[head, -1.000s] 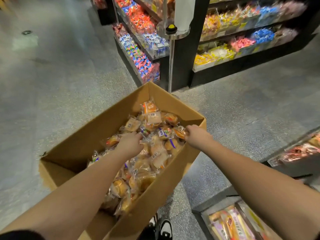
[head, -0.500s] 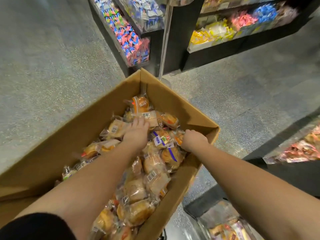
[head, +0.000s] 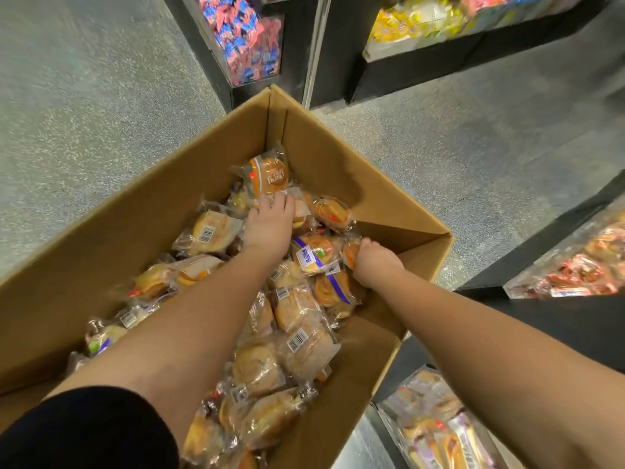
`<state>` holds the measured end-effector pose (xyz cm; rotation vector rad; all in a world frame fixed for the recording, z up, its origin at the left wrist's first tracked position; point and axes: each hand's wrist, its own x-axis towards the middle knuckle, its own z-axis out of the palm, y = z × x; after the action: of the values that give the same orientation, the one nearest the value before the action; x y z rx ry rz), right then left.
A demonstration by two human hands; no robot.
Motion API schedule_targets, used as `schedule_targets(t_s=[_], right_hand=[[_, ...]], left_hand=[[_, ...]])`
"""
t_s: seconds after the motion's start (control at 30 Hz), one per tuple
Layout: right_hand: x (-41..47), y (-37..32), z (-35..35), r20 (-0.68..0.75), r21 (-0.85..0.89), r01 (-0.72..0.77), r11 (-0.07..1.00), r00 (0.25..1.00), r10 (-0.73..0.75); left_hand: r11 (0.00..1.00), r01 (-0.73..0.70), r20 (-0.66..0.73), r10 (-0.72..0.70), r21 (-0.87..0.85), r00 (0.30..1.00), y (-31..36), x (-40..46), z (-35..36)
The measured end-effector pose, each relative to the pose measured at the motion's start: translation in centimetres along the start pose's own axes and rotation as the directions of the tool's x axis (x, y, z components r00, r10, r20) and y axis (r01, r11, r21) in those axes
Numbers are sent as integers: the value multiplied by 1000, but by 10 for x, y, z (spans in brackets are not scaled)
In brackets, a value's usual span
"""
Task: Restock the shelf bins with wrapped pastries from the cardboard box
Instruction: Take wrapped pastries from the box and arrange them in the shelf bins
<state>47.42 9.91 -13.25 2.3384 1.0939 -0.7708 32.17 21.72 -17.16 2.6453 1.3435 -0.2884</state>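
Observation:
An open cardboard box [head: 101, 252] fills the middle of the view and holds several clear-wrapped pastries [head: 301, 319]. My left hand [head: 269, 225] reaches deep into the box, its fingers lying on a wrapped pastry [head: 297, 208] near the far end. My right hand [head: 373, 262] is curled round a wrapped pastry [head: 350, 252] by the box's right wall. An orange-labelled pastry [head: 270, 174] stands upright against the far wall, just beyond my left fingers.
Black shelf units with clear bins stand around: pink and blue sweets [head: 250, 35] ahead, yellow packets [head: 412, 25] at the upper right, red-wrapped goods [head: 575, 265] at the right, pastry bins [head: 439, 424] at the lower right. Grey speckled floor [head: 84, 96] lies to the left.
My view has dropped closer to the box. My left hand has slid forward over the pastries toward the far end. My right hand has stayed at the right wall, gripping a pastry.

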Motion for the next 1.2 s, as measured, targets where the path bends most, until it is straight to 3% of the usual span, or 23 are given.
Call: schedule_targets(t_s=[0.17, 0.27, 0.37, 0.47, 0.53, 0.67, 0.8, 1.0, 1.2], right_hand=[[-19, 3, -16, -3, 88, 16, 996, 1000, -16], [-37, 5, -30, -10, 170, 24, 985, 1000, -23], [-65, 11, -45, -46, 344, 36, 938, 999, -22], [-100, 23, -52, -49, 551, 42, 833, 999, -17], [-127, 34, -48, -41, 715, 43, 698, 999, -20], [-185, 61, -37, -43, 924, 81, 375, 993, -109], [-247, 97, -19, -76, 969, 113, 219, 982, -173], [-334, 160, 27, -134, 969, 161, 188, 980, -147], [-448, 253, 118, -194, 970, 185, 159, 980, 39]], left_hand=[[969, 55, 36, -48, -240, 998, -13, -9, -27], [852, 185, 96, -158, -489, 983, -27, -27, -56], [568, 304, 223, -210, -765, 952, -41, -57, -78], [181, 360, 346, -108, -915, 932, -49, -96, -94], [-35, 387, 388, -13, -921, 922, -43, -123, -105], [-209, 442, 434, 88, -872, 897, -17, -172, -131], [-221, 429, 406, 140, -876, 903, 16, -221, -153], [-83, 415, 362, 359, -906, 860, 78, -290, -170], [25, 421, 374, 506, -907, 777, 189, -390, -165]])
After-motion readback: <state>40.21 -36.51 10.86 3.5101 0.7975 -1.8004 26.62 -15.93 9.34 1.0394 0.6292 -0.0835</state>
